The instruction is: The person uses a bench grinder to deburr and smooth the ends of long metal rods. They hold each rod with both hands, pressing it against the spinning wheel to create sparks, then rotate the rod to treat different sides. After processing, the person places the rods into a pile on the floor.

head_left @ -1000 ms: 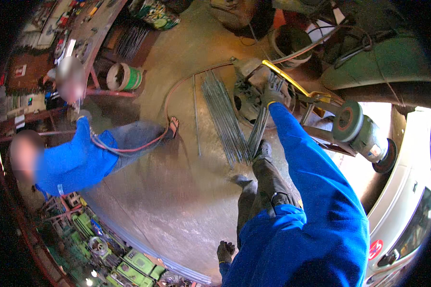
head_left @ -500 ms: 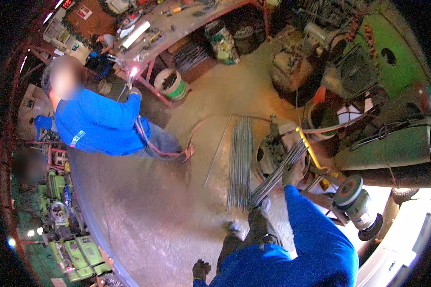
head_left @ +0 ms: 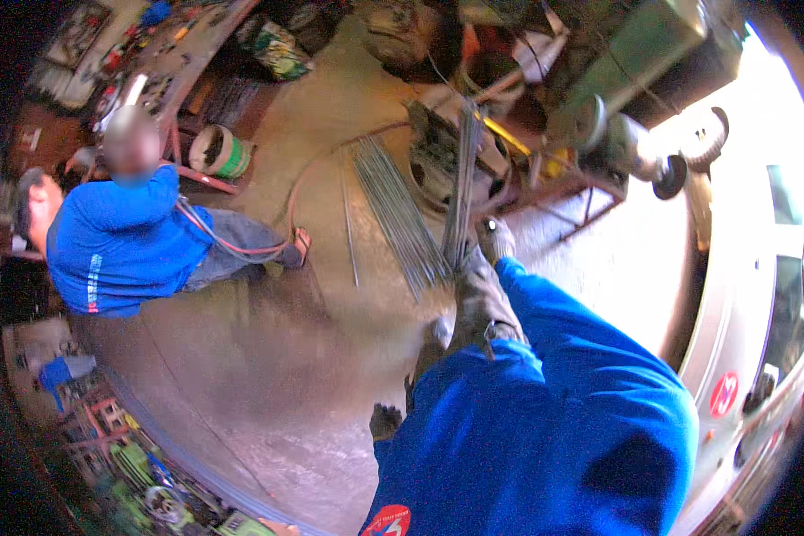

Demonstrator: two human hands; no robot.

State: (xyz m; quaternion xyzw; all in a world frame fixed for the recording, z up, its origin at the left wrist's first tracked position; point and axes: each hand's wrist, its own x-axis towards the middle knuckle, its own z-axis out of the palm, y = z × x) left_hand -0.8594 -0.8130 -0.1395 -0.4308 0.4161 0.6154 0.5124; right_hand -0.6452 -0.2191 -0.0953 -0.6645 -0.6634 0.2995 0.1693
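My left hand [head_left: 386,421], in a dark glove, hangs low beside my body. Its fingers are somewhat apart, with nothing in them. Beyond my knees, my gloved right hand [head_left: 497,239] is just right of the lower part of a bundle of thin metal rods [head_left: 463,174]. Whether its fingers touch or grip the rods is too unclear to tell. The bundle's upper part lies against a dark round metal piece [head_left: 427,161]. More long rods [head_left: 397,210] lie side by side on the floor to its left, and a single rod [head_left: 349,223] lies apart from them.
At left a person in a blue shirt [head_left: 125,237] stands beside a workbench [head_left: 183,76], with a reddish hose [head_left: 292,201] trailing across the floor. A white and green bucket [head_left: 221,152] stands under the bench. Right are an angle grinder [head_left: 630,147], a yellow bar [head_left: 506,134] and a pale vehicle [head_left: 732,348].
My view has turned right. The rod bundle, before slanted in my right hand, now stands steeper in view, and that hand appears lower along it. The co-worker's welding glow no longer shows.
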